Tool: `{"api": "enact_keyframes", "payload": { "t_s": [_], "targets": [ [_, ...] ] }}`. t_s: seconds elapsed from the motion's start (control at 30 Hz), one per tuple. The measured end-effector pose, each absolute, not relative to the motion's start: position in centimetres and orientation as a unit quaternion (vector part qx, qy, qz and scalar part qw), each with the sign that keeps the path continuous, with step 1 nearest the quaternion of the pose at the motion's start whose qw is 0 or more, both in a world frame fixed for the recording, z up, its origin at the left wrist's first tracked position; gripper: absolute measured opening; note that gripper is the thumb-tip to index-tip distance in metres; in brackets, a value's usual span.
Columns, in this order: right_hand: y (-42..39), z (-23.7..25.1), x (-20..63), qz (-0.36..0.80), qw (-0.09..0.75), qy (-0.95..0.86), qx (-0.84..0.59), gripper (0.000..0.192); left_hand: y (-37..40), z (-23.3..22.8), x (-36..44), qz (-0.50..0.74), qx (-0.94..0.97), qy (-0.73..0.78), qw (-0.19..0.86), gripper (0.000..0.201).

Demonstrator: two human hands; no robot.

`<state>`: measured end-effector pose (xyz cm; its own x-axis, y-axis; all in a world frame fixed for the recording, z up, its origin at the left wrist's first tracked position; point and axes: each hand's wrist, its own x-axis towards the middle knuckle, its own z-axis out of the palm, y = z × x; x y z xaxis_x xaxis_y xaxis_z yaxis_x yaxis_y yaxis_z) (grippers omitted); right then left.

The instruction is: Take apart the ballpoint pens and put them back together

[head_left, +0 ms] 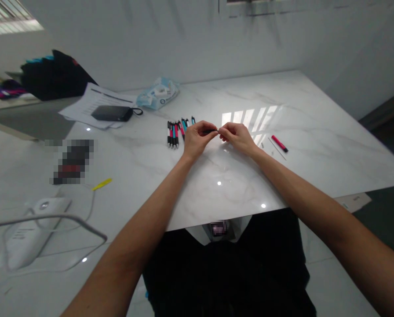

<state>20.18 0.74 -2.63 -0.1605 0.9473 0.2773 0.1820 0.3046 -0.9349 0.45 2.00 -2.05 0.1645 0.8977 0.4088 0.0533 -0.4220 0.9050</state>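
Over the marble-patterned tabletop [223, 171], my left hand [198, 138] is closed in a pinch on a small dark pen part [210, 130], mostly covered by the fingers. My right hand [237, 137] meets it from the other side, its thumb and fingertips pinched at the part's end; whatever else they hold is too small to make out. Beside my left hand lies a row of pens [173, 134] in red, blue and black, some partly behind the hand. Right of my right hand lie a red pen barrel [279, 143], a thin refill [277, 149] and a tiny piece [262, 145].
Toward the back are a wet-wipes pack [159, 93], papers [94, 99] and a black case-like object [111, 113] with a loop. On the left lie a white power strip [35, 229], a grey cable [85, 229] and a yellow strip [102, 184]. The table's front edge crosses below my forearms.
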Motion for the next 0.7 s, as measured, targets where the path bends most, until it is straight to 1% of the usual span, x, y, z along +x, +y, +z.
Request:
{"api": "enact_keyframes", "payload": {
  "t_s": [0.3, 0.5, 0.7],
  "targets": [
    [0.43, -2.22, 20.09, 0.365, 0.465, -0.671, -0.448, 0.058, 1.31, -1.77, 0.48, 0.521, 0.681, 0.370, 0.358, 0.026],
    [0.46, -2.33, 20.08, 0.354, 0.449, -0.686, -0.450, 0.064, 1.22, -1.75, 0.64, 0.519, 0.673, 0.369, 0.376, 0.025],
    [0.90, -2.56, 20.04, 0.361, 0.500, -0.664, -0.422, 0.049, 1.67, -1.75, 0.53, 0.533, 0.655, 0.374, 0.384, 0.032]
  ]
}}
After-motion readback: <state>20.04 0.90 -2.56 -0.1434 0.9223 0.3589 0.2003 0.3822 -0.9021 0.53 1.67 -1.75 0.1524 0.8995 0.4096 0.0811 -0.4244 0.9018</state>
